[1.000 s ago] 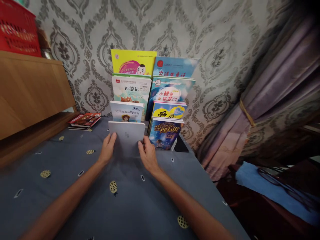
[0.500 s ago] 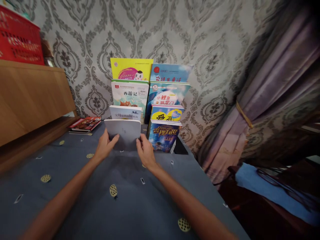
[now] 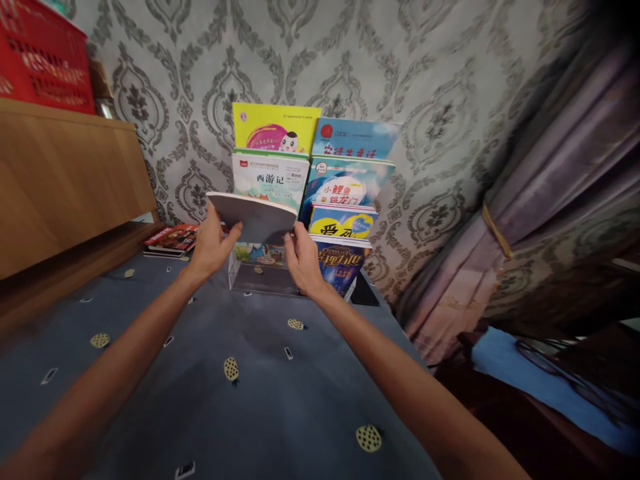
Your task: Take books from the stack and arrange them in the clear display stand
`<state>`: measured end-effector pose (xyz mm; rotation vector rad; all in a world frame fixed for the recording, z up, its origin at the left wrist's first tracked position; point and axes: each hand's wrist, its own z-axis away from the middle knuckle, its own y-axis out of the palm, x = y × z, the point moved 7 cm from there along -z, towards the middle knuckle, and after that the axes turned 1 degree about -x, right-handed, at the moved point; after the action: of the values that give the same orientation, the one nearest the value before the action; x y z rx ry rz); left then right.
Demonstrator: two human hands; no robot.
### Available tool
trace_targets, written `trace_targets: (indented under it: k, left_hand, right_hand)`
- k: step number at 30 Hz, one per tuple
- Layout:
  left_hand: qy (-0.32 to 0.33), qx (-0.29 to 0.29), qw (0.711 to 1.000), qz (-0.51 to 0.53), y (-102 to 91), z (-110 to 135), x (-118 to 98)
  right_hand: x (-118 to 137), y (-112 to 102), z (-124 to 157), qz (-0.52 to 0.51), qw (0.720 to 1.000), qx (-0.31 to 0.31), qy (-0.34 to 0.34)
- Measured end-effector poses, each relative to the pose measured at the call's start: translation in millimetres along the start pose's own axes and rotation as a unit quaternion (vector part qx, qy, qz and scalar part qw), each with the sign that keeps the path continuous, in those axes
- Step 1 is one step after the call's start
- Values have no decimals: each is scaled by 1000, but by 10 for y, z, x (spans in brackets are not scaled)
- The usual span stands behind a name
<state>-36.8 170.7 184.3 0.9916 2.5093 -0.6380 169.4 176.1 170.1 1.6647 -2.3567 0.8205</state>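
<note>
Both my hands hold a thin grey book (image 3: 255,215) lifted above the front left slot of a tiered book stand (image 3: 260,279). My left hand (image 3: 211,245) grips its left edge, thumb on top. My right hand (image 3: 301,257) grips its right edge. The book is tilted nearly flat, its underside toward me. Behind it stand a white book with Chinese title (image 3: 270,177) and a yellow book (image 3: 276,127). To the right are stacked rows of blue books (image 3: 343,193), the lowest a dark blue one (image 3: 340,267).
A grey-blue patterned cloth (image 3: 240,387) covers the table. A pile of red-covered books (image 3: 173,239) lies at the back left by a wooden cabinet (image 3: 65,173) with a red crate (image 3: 43,57) on top. Purple curtains (image 3: 540,200) hang at the right.
The grey book has gone from standing in the front slot to being raised and tipped flat in both hands. The book behind it now shows only its lower part.
</note>
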Motion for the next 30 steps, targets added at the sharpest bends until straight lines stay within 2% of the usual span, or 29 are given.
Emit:
trace_targets:
  k: [8, 18, 23, 30]
  left_hand:
    - [-11, 33, 999, -9, 113, 18, 128]
    - [10, -4, 1000, -16, 121, -34, 141]
    - [15, 20, 999, -48, 171, -13, 200]
    - [-26, 55, 997, -49, 311, 20, 369]
  right_hand:
    - [-187, 84, 47, 7, 999, 24, 24]
    - [-272, 121, -21, 11, 1000, 20, 3]
    - [-401, 181, 0, 10, 999, 36, 14]
    - [-491, 212, 80, 52, 998, 31, 26]
